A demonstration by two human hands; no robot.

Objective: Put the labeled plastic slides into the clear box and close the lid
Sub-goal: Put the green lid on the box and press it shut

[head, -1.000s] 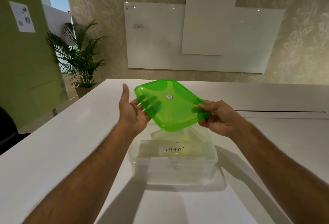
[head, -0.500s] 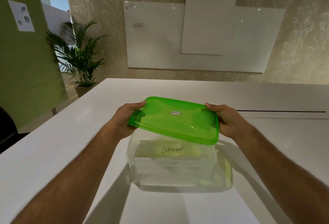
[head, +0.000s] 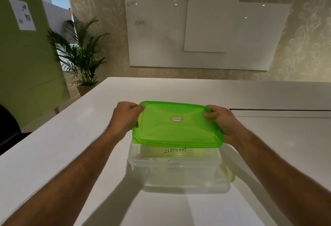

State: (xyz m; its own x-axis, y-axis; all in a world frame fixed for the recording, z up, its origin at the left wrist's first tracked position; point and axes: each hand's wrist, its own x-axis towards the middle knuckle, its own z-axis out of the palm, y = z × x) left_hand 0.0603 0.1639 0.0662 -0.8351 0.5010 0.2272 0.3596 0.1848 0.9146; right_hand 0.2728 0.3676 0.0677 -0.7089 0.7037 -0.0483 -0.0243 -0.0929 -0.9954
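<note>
Gripping the green lid point(head: 176, 125) between left hand point(head: 125, 116) and right hand point(head: 223, 120), atop the clear box point(head: 175, 170).

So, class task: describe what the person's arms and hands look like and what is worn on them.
Both forearms are bare, with no sleeve in view. The left hand and right hand wear no gloves, and no watch, ring or bracelet shows on either. Upper arms lie outside the picture.

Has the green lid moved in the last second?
Yes. The green lid has come down from a tilted hold above the clear box and now lies nearly flat on its rim.
</note>
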